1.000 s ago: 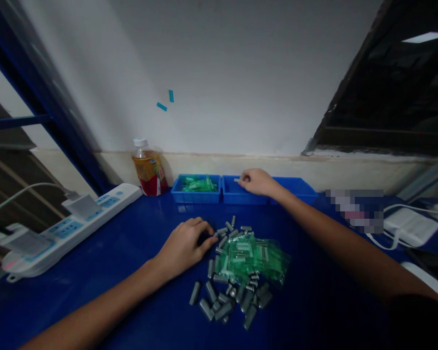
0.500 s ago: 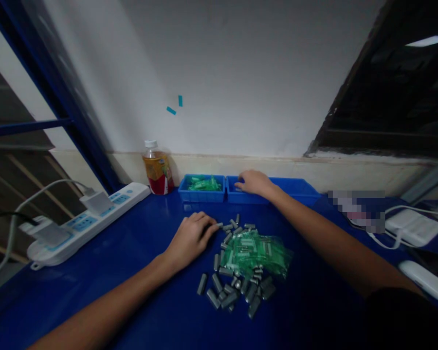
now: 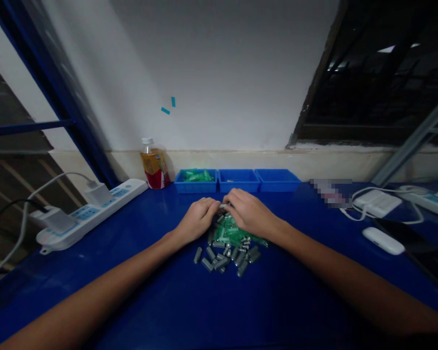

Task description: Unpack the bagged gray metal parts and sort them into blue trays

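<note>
My left hand and my right hand meet above the far side of a pile. Fingertips of both are closed around a small metal cylinder, whose ends are mostly covered by the fingers. Beneath and in front of them lies a clear bag of green pieces, partly hidden by my right hand. Loose grey metal cylinders of differing sizes are strewn around the bag on the blue table.
Against the wall stand a blue bin with green pieces, a middle blue bin with something small inside, and a right blue bin. A drink bottle and power strip are left. A white case and dark phone lie right.
My right hand has come out of the blue bin, back toward me, to meet my left hand at the metal cylinder. The view has shifted, showing three bins.
</note>
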Motion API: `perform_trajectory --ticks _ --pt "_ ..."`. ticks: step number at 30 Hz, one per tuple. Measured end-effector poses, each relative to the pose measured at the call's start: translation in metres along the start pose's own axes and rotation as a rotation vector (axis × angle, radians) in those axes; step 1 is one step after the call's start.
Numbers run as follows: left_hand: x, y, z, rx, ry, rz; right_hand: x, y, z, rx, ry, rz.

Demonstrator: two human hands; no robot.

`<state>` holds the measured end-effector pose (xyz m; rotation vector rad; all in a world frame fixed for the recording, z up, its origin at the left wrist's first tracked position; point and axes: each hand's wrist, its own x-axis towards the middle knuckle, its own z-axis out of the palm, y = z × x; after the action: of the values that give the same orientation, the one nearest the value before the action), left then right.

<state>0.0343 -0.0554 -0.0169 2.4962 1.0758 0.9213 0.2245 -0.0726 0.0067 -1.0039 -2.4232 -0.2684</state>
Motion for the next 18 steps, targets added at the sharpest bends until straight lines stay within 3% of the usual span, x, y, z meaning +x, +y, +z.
perform_trajectory --ticks 2,4,6,8,13,18 --pt "0.004 -0.010 0.000 0.037 -0.012 -0.003 0.013 0.025 -0.005 -0.060 0.029 0.093" --pt "0.005 -0.021 0.001 0.112 -0.049 -0.012 0.031 0.056 -0.007 -0.152 -0.019 0.284" --pt "0.004 -0.030 0.002 0.192 -0.115 -0.022 0.049 0.086 -0.006 -0.232 -0.234 0.498" --pt "0.001 -0.034 0.002 0.242 -0.169 -0.028 0.066 0.107 0.000 -0.236 -0.392 0.578" --pt "0.000 -0.026 0.002 0.293 -0.199 -0.049 0.088 0.121 0.017 -0.204 -0.594 0.603" --pt "0.001 -0.022 0.004 0.310 -0.155 -0.055 0.098 0.123 0.024 -0.213 -0.616 0.590"
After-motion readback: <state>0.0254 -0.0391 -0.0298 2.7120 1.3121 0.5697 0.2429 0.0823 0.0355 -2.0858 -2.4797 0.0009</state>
